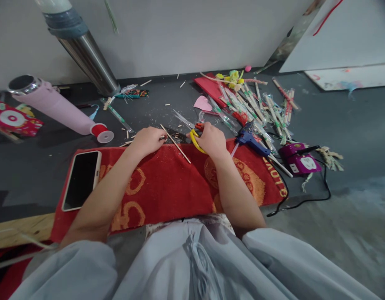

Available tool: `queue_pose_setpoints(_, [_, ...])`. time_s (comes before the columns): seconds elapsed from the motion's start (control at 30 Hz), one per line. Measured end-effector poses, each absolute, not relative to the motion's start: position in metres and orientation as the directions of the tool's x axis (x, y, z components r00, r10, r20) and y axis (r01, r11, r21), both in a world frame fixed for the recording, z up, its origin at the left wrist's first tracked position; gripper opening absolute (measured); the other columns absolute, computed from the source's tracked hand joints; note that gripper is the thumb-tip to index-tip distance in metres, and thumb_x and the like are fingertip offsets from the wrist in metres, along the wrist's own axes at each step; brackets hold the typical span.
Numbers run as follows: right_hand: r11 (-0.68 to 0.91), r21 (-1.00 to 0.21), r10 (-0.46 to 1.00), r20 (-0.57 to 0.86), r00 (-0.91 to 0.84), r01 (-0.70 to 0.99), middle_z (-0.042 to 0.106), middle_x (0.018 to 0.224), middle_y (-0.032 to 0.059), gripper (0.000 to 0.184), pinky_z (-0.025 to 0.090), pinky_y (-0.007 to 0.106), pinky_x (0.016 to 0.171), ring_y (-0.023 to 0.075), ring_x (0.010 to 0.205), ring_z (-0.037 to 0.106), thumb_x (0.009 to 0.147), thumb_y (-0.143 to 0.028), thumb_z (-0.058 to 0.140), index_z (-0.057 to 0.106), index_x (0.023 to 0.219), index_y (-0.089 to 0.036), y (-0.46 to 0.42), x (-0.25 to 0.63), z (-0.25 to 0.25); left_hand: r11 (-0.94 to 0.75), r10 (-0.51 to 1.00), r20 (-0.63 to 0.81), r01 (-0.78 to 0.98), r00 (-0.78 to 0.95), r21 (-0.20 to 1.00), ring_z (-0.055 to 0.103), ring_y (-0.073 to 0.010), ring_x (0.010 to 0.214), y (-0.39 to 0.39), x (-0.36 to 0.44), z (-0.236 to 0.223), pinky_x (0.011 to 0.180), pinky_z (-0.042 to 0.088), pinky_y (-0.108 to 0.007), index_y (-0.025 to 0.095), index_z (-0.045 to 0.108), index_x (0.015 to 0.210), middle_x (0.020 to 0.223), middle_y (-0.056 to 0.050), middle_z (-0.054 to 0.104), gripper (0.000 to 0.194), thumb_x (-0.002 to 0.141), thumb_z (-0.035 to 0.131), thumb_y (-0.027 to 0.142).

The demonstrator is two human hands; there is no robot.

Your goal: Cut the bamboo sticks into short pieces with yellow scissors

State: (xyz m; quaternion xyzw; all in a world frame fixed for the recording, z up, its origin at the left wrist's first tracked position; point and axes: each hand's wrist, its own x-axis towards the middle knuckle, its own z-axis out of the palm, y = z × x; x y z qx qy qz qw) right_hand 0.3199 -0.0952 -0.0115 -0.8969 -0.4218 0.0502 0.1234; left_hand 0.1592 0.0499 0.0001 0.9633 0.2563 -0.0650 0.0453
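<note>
My right hand (212, 139) is closed on a pair of scissors (197, 140) with yellow and orange-red handles. Their blades are apart and point up and left over the dark table. My left hand (148, 140) is at the far edge of the red towel (176, 187), its fingers curled together. Something small may be between its fingertips, but I cannot make it out. Just right of those fingertips a thin wooden stick (176, 144) lies slanted across the towel's edge. Short cut stick pieces and crumbs are scattered on the table around both hands.
A phone (82, 180) lies on the towel's left. Beyond are a pink tumbler (54, 104), a red ribbon spool (102, 133) and a steel flask (89, 58). To the right are a blue glue gun (253, 141), wrapped stick bundles (248, 104) and a purple power socket (300, 159) with a black cable.
</note>
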Motion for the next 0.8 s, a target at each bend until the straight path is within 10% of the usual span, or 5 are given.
queue_pose_setpoints(0.8, [-0.605,-0.258,0.774,0.033,0.633,0.753,0.069,0.102,0.0196,0.062,0.047,0.038,0.078,0.0322,0.094,0.066,0.085,-0.064,0.046,0.056,0.108,-0.007,-0.095,0.32,-0.014,-0.779,0.599,-0.031,0.591,0.8,0.207,0.065,-0.0205,0.086,0.031,0.17,-0.011,0.074,0.043,-0.03,0.021,0.063,0.102,0.093,-0.008,0.071,0.031,0.092,0.044,0.045])
